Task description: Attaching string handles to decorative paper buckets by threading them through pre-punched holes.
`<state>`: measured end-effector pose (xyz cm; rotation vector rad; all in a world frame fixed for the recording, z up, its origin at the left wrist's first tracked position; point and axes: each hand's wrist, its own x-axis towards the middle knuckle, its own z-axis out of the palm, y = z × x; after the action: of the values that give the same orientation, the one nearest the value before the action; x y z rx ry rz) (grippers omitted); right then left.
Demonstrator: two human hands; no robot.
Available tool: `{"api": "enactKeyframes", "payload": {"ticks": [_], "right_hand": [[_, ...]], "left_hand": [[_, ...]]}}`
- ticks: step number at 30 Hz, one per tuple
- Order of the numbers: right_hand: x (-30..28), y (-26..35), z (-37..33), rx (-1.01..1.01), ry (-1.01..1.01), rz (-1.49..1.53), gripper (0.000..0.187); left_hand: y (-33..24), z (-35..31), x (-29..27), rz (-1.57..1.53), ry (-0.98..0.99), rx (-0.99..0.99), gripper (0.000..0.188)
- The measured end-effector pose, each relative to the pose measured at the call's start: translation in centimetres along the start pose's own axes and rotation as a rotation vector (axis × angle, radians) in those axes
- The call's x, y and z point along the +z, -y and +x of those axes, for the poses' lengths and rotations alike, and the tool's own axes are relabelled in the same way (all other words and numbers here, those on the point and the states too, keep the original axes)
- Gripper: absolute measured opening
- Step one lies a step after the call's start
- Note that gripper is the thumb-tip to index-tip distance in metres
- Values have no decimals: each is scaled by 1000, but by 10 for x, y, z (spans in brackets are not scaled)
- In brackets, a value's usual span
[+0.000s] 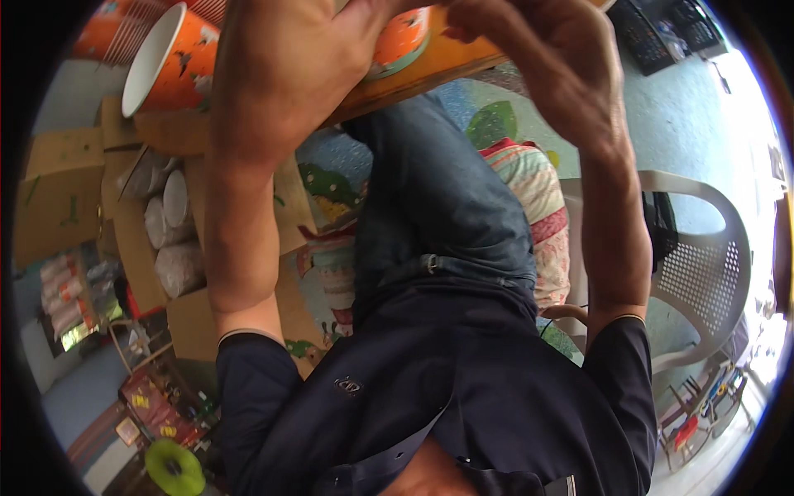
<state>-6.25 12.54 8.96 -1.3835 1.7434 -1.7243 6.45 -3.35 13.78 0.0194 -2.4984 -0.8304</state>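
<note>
At the top edge my left hand reaches over a wooden table; the frame cuts off its fingers. My right hand comes in from the other side, its visible fingers bent inward toward the left hand. What those fingers hold, if anything, lies beyond the edge. Between the hands an orange patterned paper cup stands near the table's front edge, partly hidden by my left hand. Left of that hand a larger orange paper bucket lies tilted, its white mouth facing left.
Below the table's left end is a cardboard box holding white cups in plastic wrap. A grey plastic chair stands at the right. Black crates sit at the far right. Striped cloth lies beside my legs.
</note>
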Motion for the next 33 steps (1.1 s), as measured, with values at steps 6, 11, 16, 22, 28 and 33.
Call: {"api": "enactKeyframes", "payload": {"ticks": [6, 11, 16, 22, 28, 33], "right_hand": [[2, -8, 6, -188, -13, -182, 36], [16, -20, 9, -197, -62, 110, 31], [24, -21, 11, -137, -244, -499, 32], [37, -5, 11, -164, -231, -411, 22], [40, -31, 5, -154, -271, -156, 17], [42, -28, 0, -145, -320, -251, 19]], "left_hand": [[9, -2, -7, -156, 54, 13, 7], [9, -10, -10, -22, 7, 70, 9], [17, -16, -8, -17, -27, 102, 9], [26, -18, -6, -111, -63, 187, 8], [10, -15, -12, -84, -69, -25, 3], [-2, -13, -8, -222, -64, -237, 6]]}}
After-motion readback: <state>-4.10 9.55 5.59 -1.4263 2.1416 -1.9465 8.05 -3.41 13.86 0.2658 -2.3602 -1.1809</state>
